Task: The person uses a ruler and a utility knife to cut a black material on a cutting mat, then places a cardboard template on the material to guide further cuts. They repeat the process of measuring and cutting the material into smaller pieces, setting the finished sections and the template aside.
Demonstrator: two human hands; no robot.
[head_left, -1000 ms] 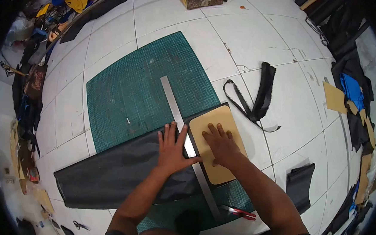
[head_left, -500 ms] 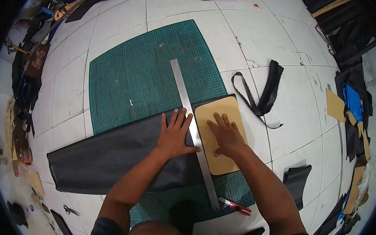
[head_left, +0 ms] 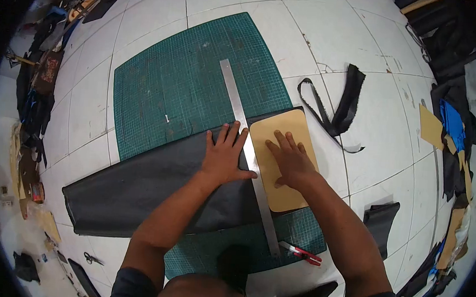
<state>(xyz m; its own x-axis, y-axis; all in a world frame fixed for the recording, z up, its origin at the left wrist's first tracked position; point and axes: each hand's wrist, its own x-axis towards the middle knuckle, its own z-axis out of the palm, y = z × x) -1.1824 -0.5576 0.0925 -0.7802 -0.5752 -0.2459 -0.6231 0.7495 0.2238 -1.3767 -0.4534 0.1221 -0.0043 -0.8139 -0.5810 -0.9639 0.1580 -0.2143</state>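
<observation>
My left hand (head_left: 226, 156) lies flat with spread fingers on a folded black sheet (head_left: 137, 197). Its fingertips and thumb reach the edge of a long steel ruler (head_left: 231, 91). The ruler runs across the sheet, alongside a tan board (head_left: 281, 199) with rounded corners. On that board rests my right hand (head_left: 290, 161), palm down and fingers apart. Part of the black sheet shows along the board's edges. Beneath everything is a green cutting mat (head_left: 183, 69). A red utility knife (head_left: 303, 254) lies by the ruler's near end.
Black strips (head_left: 349, 101) curl on the white tiled floor (head_left: 381, 130) to the right, with a folded black piece (head_left: 380, 225) nearer me. Scissors (head_left: 93, 258) lie at the lower left. Scraps and materials line both sides, including a blue piece (head_left: 452, 126).
The whole scene sits slightly higher in view, as my head has shifted. Both hands keep about the same places on the sheet and the board.
</observation>
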